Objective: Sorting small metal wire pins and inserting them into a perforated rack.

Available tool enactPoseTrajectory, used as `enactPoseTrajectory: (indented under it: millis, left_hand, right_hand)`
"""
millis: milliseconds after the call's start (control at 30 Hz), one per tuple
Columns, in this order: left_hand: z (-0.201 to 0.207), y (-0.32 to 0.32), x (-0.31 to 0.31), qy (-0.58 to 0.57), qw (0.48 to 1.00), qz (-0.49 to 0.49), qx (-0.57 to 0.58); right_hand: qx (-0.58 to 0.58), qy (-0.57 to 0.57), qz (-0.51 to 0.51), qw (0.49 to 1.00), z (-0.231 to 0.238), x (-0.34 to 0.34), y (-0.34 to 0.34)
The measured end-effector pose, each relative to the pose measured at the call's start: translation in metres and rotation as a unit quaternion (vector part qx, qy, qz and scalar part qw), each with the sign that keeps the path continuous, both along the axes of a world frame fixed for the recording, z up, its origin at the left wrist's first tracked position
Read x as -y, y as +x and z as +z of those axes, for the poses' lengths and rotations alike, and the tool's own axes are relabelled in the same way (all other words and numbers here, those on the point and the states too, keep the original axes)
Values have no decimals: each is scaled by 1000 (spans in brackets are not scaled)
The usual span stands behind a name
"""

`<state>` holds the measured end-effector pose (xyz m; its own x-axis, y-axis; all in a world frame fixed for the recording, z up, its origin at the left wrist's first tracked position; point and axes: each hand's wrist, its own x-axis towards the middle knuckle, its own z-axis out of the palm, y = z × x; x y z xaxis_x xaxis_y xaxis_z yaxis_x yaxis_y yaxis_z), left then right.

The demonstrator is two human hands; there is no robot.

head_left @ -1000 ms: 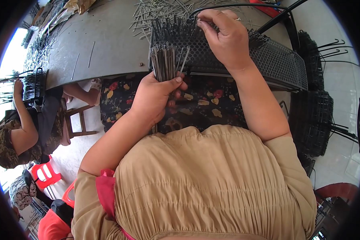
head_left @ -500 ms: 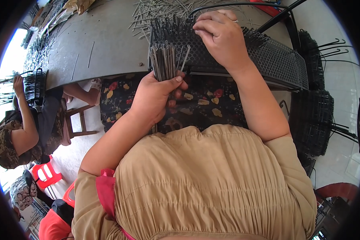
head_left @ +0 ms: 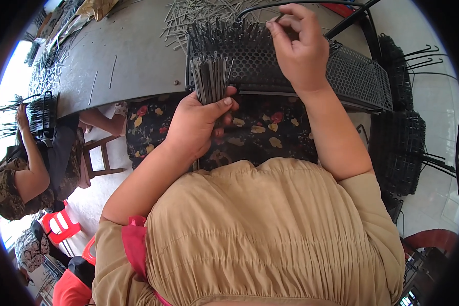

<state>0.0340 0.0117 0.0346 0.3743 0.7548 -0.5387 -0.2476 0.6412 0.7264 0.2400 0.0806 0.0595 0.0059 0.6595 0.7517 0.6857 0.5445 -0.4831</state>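
My left hand (head_left: 201,112) is closed round an upright bundle of thin grey metal strips (head_left: 209,79), in front of the rack's near edge. My right hand (head_left: 303,51) is raised over a long black perforated metal rack (head_left: 352,76). Its thumb and forefinger pinch a small dark piece, apparently the end of a thin metal strip (head_left: 279,18); the rest of it is hidden or too small to make out. Many dark strips (head_left: 224,35) stand in the rack's left part, left of my right hand.
Loose strips (head_left: 188,15) lie scattered on the grey table (head_left: 137,51) behind the rack. A black bent rod (head_left: 301,4) arches over it. Stacked black racks with hooks (head_left: 400,148) stand at right. At left, a person (head_left: 30,173) works at another rack (head_left: 43,109).
My right hand has moved slightly right and up, away from the standing strips, and turned so its pinch shows. My left hand holds the bundle in nearly the same place.
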Motion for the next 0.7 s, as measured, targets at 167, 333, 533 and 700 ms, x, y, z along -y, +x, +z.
enactPoseTrajectory:
  millis: [167,333,533,700]
  left_hand:
    - [8,3,1,8,1000,15,-10]
    - [7,2,0,-2,1000,10,-5]
    - [4,2,0,-10,1000,22,20]
    - [3,3,-1,-21,1000,-16,2]
  right_hand:
    - [-34,28,14,999,-23,-11,0]
    - [233,136,-20,963,-27,-13,11]
    - [-316,-475,244,784,-10,33,-18]
    - [-334,-330,169,867,-6,13,9]
